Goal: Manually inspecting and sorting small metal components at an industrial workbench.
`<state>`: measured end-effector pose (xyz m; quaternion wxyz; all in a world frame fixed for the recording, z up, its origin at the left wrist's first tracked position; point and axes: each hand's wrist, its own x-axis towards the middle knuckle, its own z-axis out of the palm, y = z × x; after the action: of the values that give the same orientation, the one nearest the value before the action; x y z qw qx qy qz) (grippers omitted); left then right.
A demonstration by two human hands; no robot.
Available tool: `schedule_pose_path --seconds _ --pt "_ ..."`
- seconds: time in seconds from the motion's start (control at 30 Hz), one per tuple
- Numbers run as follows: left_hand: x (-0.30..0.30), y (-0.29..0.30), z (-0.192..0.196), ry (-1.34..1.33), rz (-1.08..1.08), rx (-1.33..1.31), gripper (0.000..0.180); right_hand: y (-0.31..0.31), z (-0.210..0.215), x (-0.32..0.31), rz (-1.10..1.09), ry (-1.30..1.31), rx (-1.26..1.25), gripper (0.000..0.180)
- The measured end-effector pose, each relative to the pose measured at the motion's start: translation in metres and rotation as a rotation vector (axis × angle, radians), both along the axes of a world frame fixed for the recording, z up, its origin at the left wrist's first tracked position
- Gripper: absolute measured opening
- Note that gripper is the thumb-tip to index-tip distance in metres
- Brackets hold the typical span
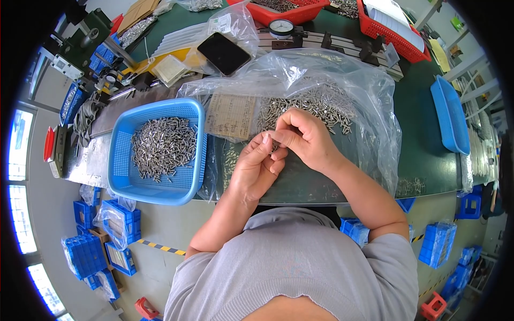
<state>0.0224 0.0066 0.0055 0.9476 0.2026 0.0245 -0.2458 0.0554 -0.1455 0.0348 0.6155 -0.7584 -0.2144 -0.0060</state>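
My left hand [257, 167] and my right hand [307, 140] meet above the near part of the green table, fingertips pinched together. Small metal pins show between the fingers of my left hand, its fingers curled around them. What the right thumb and forefinger pinch is too small to make out. Just beyond the hands, a heap of small metal pins [313, 107] lies on and partly under a clear plastic bag [369, 91]. To the left stands a blue plastic basket [199, 144] with a pile of similar metal pins [163, 145] in it.
A brown paper card [231, 115] lies between basket and heap. Behind are a black phone [224, 53], a dial gauge [281, 28] on a metal rail, and red baskets [393, 35]. A blue tray [448, 115] sits at the right edge. Blue crates [85, 255] stand on the floor.
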Motion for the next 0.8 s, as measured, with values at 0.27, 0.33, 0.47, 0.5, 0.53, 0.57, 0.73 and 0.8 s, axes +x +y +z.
schedule_pose_path --seconds 0.27,0.33,0.47,0.5,0.53,0.57,0.73,0.8 --pt "-0.0007 -0.0006 0.0034 0.015 0.011 0.009 0.021 -0.0004 0.001 -0.0001 0.006 -0.024 -0.002 0.013" --pt "-0.0007 -0.0007 0.0034 0.013 0.01 0.008 0.021 -0.0004 0.0014 -0.0001 0.01 -0.031 0.001 0.013" --pt "-0.0008 -0.0006 0.0034 0.015 0.017 -0.002 0.021 -0.0002 0.0039 -0.0004 0.019 -0.069 0.016 0.012" --pt "-0.0008 -0.0003 0.0032 0.017 0.019 -0.007 0.02 0.0 0.0047 -0.0004 0.024 -0.096 0.02 0.012" --pt "-0.0008 -0.0004 0.0029 0.017 0.019 -0.007 0.02 -0.0003 0.0044 -0.0002 0.024 -0.096 0.02 0.012" --pt "-0.0007 -0.0004 0.0026 0.029 0.02 -0.016 0.02 -0.0009 0.0037 0.0002 0.027 -0.107 0.023 0.012" --pt "0.0006 0.0008 0.0003 0.031 0.018 -0.016 0.019 -0.0029 0.0038 -0.0002 0.048 -0.067 0.082 0.01" --pt "0.0004 0.0007 0.0006 0.033 0.023 -0.026 0.019 -0.0047 0.0039 0.0004 0.069 -0.1 0.077 0.01"
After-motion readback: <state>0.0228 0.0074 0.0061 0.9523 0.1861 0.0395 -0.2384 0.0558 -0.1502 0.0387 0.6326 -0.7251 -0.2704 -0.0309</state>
